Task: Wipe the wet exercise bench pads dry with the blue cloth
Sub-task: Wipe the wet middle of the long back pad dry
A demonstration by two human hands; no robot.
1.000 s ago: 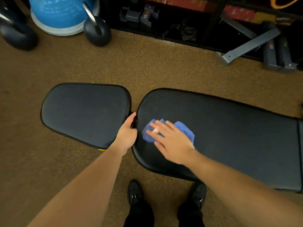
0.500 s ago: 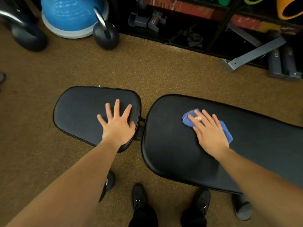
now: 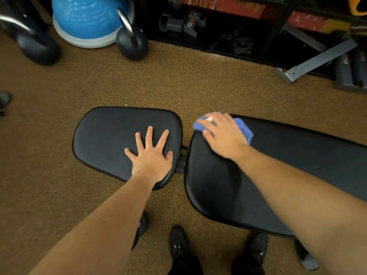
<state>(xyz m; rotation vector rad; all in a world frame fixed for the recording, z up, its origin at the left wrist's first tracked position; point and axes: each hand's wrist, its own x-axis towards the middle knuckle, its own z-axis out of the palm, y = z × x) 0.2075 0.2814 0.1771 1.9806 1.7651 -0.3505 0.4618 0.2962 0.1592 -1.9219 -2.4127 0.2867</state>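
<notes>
While flat right hand [image 3: 222, 135] fingers cover the blue cloth [image 3: 243, 129], left hand [image 3: 152, 157] lies splayed.

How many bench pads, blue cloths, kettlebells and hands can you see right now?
Bench pads: 2, seat pad and back pad
Blue cloth: 1
Kettlebells: 2
Hands: 2, left hand, right hand
Total: 7

Dim warm light; wide-angle edge bending; right hand [image 3: 222, 133] motion-blurred.
</notes>
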